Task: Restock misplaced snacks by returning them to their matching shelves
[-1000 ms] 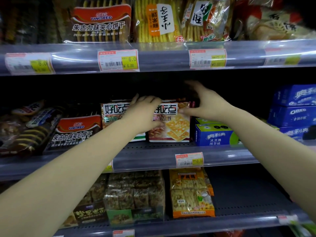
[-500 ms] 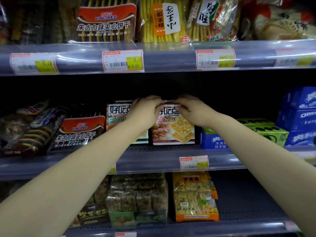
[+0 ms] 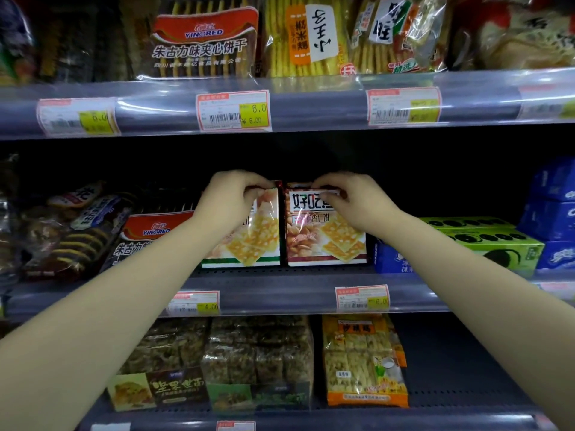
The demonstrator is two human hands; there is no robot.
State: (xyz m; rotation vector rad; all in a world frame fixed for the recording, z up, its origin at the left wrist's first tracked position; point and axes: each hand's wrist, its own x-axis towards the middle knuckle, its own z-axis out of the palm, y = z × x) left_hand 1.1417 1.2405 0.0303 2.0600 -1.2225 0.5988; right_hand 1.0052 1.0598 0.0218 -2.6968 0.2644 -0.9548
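Two cracker packs stand upright side by side on the middle shelf (image 3: 280,301). The green-edged pack (image 3: 252,241) is on the left, the red-edged pack (image 3: 323,241) on the right. My left hand (image 3: 236,197) pinches the top edge of the green-edged pack. My right hand (image 3: 348,200) grips the top edge of the red-edged pack, its fingers over the printed title. Both forearms reach up from below and cover parts of the shelf front.
A Yinored biscuit bag (image 3: 146,237) lies left of the packs; green and blue Oreo boxes (image 3: 485,241) sit to the right. The top shelf (image 3: 311,101) holds biscuit bags. Nut bars (image 3: 255,362) and an orange pack (image 3: 364,365) fill the lower shelf.
The right hand dropped from the dark gap above onto the red-edged pack's top. The left hand shifted up to the green-edged pack's top edge. The view moved closer to the packs.
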